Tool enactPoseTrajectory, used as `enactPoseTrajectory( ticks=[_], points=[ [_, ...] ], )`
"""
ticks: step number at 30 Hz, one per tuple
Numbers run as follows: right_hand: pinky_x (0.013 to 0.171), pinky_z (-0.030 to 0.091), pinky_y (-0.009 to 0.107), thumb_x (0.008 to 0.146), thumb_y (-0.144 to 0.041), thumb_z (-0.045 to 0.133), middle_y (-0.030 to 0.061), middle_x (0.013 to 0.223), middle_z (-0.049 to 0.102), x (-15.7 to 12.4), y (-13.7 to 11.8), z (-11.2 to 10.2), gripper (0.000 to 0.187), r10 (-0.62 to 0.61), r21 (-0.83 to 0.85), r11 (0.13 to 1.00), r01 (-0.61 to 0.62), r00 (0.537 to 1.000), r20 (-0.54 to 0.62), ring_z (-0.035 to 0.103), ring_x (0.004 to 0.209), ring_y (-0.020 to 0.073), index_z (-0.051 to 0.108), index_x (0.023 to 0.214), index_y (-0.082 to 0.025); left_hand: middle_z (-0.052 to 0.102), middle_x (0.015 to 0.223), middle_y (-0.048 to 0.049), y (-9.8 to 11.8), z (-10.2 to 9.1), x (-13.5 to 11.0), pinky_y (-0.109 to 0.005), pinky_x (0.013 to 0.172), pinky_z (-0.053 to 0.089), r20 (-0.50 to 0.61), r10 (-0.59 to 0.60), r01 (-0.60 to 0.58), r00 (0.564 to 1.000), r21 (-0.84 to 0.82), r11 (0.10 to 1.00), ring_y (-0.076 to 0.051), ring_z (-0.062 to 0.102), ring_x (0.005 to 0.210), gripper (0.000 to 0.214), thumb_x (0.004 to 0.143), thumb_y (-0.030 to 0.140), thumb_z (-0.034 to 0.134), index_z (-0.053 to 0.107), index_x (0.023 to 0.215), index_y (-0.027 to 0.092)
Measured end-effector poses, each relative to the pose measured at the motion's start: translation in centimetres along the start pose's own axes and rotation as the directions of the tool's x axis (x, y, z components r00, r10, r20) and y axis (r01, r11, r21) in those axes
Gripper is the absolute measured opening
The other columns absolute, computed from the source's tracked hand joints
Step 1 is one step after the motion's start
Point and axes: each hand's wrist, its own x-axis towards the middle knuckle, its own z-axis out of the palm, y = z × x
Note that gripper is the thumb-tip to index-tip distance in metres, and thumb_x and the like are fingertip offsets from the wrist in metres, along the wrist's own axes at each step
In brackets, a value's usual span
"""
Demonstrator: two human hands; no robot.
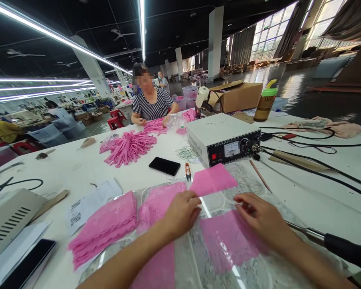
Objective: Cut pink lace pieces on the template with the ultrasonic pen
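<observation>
Left hand: left hand over the inner side of the pink lace; fingers bent down, tips partly hidden, grip cannot be told.
Right hand: right hand well apart from the left, fingers curved, thumb and forefinger parted, above the upper right of the pink panel.
Pink panel: lying between the forearms, on the near side of the counter; glare across it.
Flat pink piece: flat pink piece just beyond both hands, near the left fingertips.
Lace stack: lace stack, layered with scalloped edges, left of the left hand.
Thread snips: orange-handled snips just beyond the lace.
Phone: dark phone left of the snips, screen up.
Instrument: white box with a dial, red switch and cable, behind the flat piece.
Rod: black-handled rod beside the right forearm.
Far side: person in striped top seated behind pink straps.
</observation>
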Motion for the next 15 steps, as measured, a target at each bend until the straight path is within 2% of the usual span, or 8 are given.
enactPoseTrajectory(
  ticks=[3,6,10,15],
  points=[
    [0.074,0.053,0.033,0.088,-0.028,0.054,0.0067,0.104,0.064,4.6,-0.1,2.1,0.016,-0.055,-0.015,0.998,0.056,0.997,0.052,0.062,0.084,0.0186,0.062,0.099,-0.019,0.063,0.106,-0.0085,-2.1,-0.1,3.0,-0.04,0.088,0.05,0.019,-0.061,0.06,0.998,0.038,0.997,-0.024,0.059,0.102,0.018,0.084,0.022,0.067,0.063,0.101,0.016],
    [0.076,0.053,0.036,0.092,-0.032,0.061,0.0056,0.102,0.062,7.0,0.4,3.9,0.019,-0.064,-0.076,0.994,0.073,0.991,0.121,0.061,0.086,0.0181,0.061,0.101,-0.016,0.062,0.108,-0.0074,-3.1,0.4,4.4,-0.04,0.085,0.052,0.077,-0.081,0.077,0.994,0.057,0.995,-0.021,0.061,0.099,0.027,0.089,0.034,0.065,0.061,0.107,0.014],
    [0.077,0.054,0.036,0.095,-0.034,0.059,0.0053,0.103,0.062,7.4,1.3,4.7,0.02,-0.054,-0.144,0.986,0.083,0.98,0.193,0.062,0.087,0.0178,0.062,0.103,-0.016,0.061,0.115,-0.0079,-3.4,1.1,4.8,-0.04,0.086,0.053,0.104,-0.101,0.097,0.989,0.045,0.994,-0.02,0.062,0.1,0.027,0.095,0.033,0.058,0.059,0.115,0.015],
    [0.075,0.055,0.035,0.096,-0.032,0.058,0.0049,0.101,0.063,7.3,1.7,4.5,0.019,-0.048,-0.147,0.986,0.079,0.979,0.198,0.062,0.085,0.017,0.062,0.103,-0.015,0.06,0.116,-0.0081,-3.8,0.8,5.1,-0.04,0.086,0.054,0.135,-0.098,0.102,0.986,-0.018,0.995,-0.02,0.062,0.1,0.027,0.095,0.032,0.057,0.058,0.117,0.015]
  ],
)
